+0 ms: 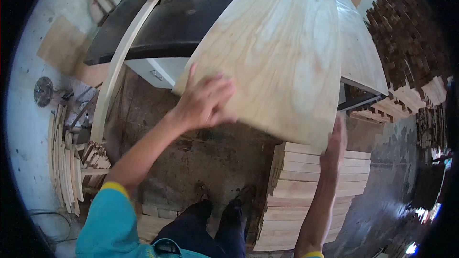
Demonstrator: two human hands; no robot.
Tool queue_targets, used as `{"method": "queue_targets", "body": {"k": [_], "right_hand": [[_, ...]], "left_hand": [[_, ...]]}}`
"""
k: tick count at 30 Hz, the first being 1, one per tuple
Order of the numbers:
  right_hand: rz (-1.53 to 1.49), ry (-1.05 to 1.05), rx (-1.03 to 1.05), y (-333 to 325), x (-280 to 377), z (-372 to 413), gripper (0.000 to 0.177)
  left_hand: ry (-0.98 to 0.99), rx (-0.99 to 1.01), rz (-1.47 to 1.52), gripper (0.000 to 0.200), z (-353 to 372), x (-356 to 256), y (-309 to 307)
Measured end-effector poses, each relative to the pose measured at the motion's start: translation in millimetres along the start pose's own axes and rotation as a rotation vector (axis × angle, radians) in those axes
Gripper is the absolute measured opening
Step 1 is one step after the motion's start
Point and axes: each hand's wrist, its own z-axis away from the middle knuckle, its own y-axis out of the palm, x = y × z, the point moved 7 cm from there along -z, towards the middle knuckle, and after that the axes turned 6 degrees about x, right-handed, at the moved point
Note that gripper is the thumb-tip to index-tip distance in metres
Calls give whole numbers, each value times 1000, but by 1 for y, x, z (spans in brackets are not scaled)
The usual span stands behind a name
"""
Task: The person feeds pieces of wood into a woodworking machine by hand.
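Note:
A large pale plywood sheet [272,62] lies on the machine table, and its near end juts out over the floor toward me. My left hand [205,99] is at the sheet's near left corner, its fingers spread and slightly blurred. Beside the near right corner is my right hand [336,138], with straight fingers running along the sheet's edge. Whether either palm presses on the wood cannot be made out. Another pale panel [358,48] shows to the right of the sheet.
The dark machine table [167,24] has a long wooden rail [124,52] at its left. Stacked boards [315,181] stand in front of me on the right. Wood strips [64,162] lean by the left wall near a saw blade [43,91]. Cut blocks [406,28] are piled far right.

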Motion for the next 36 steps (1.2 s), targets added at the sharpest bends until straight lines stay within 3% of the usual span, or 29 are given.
{"method": "queue_targets", "body": {"k": [1, 3, 4, 5, 6, 8, 10, 12, 14, 16, 17, 19, 20, 21, 22, 23, 24, 25, 27, 28, 30, 31, 33, 35, 36], "right_hand": [[-11, 1, -14, -4, 10, -7, 49], [-120, -4, -378, -26, 21, 0, 45], [-120, 2, -387, -27, 22, 11, 45], [-65, -38, -247, -20, 26, 23, 44], [-10, -79, -102, -9, 28, 35, 43], [-151, -104, 76, 15, 22, 59, 39], [81, -264, 214, 29, 34, 76, 41], [345, -508, 328, 44, 79, 85, 46], [336, -639, 452, 57, 102, 93, 45], [363, -900, 586, 73, 148, 99, 48], [357, -957, 598, 80, 162, 105, 48], [331, -1035, 618, 99, 183, 116, 48], [318, -1043, 603, 101, 191, 121, 48], [286, -1035, 586, 101, 197, 126, 49], [255, -1020, 561, 99, 199, 132, 49], [211, -985, 525, 94, 200, 138, 49], [157, -933, 473, 87, 194, 141, 50], [83, -871, 406, 85, 183, 145, 50], [-53, -730, 301, 79, 155, 148, 51], [-73, -637, 280, 86, 136, 153, 51], [-39, -442, 284, 104, 96, 156, 53], [23, -372, 303, 115, 76, 166, 53], [198, -284, 391, 133, 40, 183, 49], [210, -165, 454, 151, 9, 197, 44], [187, -108, 455, 158, -5, 203, 43]], "left_hand": [[22, -73, -8, 59, -37, 12, 16], [62, -98, -60, 52, -114, 34, 44], [-93, 77, -92, 54, -151, 51, 61], [-221, 51, -33, 55, -177, 65, 66], [-222, 52, -29, 55, -187, 68, 62], [-298, -15, -16, 55, -200, 69, 47], [-144, -136, -145, 54, -171, 64, 33], [-173, -111, -267, 53, -117, 74, 17], [-330, -22, -350, 51, -51, 113, 6], [-461, -42, -203, 53, 14, 164, -19], [-709, 113, -112, 53, 32, 166, -43], [-668, 215, -256, 58, 80, 206, -58], [-800, 234, -316, 60, 104, 221, -74], [-952, 233, -396, 62, 138, 242, -104], [-801, 251, -553, 64, 185, 296, -111], [-750, 447, -655, 60, 188, 289, -114], [-700, 458, -332, 59, 189, 283, -112], [-664, 262, -182, 57, 205, 287, -117], [-1298, 383, 168, 58, 273, 338, -98], [-1322, 353, 152, 58, 285, 336, -103], [-1098, 136, 206, 64, 274, 311, -97], [-1102, 173, 305, 71, 257, 277, -101], [-1105, -48, 283, 74, 283, 238, -103], [-1175, 56, 491, 73, 270, 169, -96], [-1150, 5, 334, 70, 300, 159, -88]]}}
